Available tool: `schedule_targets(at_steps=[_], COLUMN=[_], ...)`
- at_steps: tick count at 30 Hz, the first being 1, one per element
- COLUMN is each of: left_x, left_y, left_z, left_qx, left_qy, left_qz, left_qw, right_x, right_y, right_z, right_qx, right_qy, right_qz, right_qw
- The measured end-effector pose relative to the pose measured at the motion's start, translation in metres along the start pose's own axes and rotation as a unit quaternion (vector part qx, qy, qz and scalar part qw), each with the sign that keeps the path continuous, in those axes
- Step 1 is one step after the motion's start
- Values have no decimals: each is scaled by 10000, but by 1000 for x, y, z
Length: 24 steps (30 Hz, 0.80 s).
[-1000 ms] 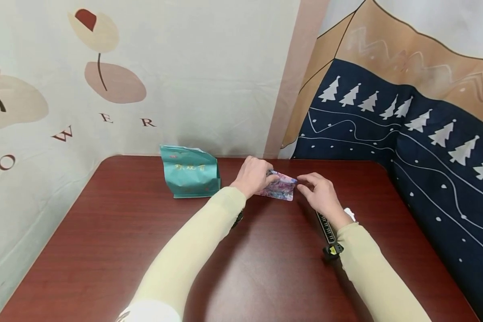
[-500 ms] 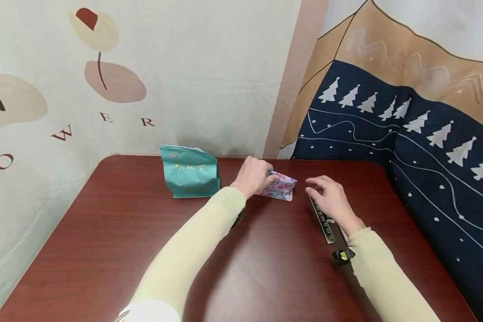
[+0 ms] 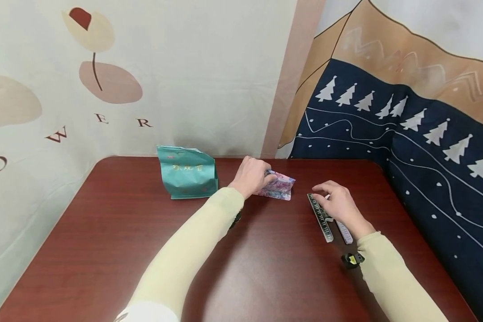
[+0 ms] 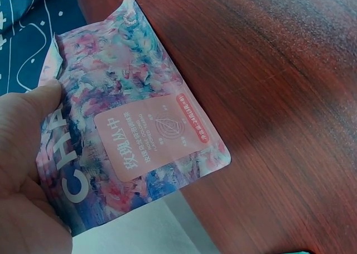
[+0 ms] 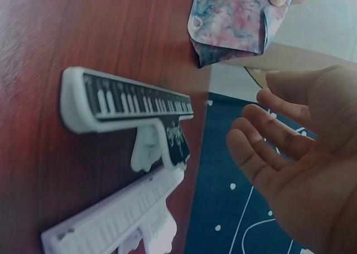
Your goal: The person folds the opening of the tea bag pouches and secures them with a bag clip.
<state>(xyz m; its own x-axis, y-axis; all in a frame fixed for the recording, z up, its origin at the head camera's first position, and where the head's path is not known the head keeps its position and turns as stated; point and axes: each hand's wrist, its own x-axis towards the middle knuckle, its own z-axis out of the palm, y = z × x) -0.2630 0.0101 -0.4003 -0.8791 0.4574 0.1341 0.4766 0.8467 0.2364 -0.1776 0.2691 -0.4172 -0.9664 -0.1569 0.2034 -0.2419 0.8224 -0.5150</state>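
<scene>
My left hand [image 3: 249,175] grips the top of a pink, blue and purple tea pouch [image 4: 128,97] near the table's back edge. In the left wrist view the thumb lies along the pouch's upper edge, and its label faces the camera. My right hand [image 3: 338,203] hovers, fingers relaxed and holding nothing, over two bag clips with piano-key patterns. The black clip [image 5: 134,100] lies to the left and the whitish clip [image 5: 122,215] to its right, partly hidden by the hand in the head view.
A teal foil bag [image 3: 188,174] stands upright at the back of the reddish-brown table [image 3: 104,250], left of my left hand. Behind the table hangs a pale printed cloth [image 3: 225,80]. A navy cloth with white trees [image 3: 354,120] borders the right side.
My right hand has drawn back from the pouch, moving right and toward me over the clips, uncovering more of them. My left hand keeps its grip on the pouch.
</scene>
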Motion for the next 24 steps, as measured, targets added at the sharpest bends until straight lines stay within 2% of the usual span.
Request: schedule_targets(at_steps=[7, 14, 24], left_x=[1, 1, 2], left_y=[0, 0, 0], left_z=[1, 2, 2], left_qx=[-34, -46, 17], left_qy=[-35, -72, -89], left_qz=[-32, -63, -29], left_qw=[10000, 9999, 10000], right_x=[-9, -17, -23], right_y=[8, 15, 21], right_z=[-2, -4, -6], right_qx=[-199, -340, -428], right_qy=[60, -68, -146], right_qz=[153, 479, 560], right_qw=[9997, 9983, 9974])
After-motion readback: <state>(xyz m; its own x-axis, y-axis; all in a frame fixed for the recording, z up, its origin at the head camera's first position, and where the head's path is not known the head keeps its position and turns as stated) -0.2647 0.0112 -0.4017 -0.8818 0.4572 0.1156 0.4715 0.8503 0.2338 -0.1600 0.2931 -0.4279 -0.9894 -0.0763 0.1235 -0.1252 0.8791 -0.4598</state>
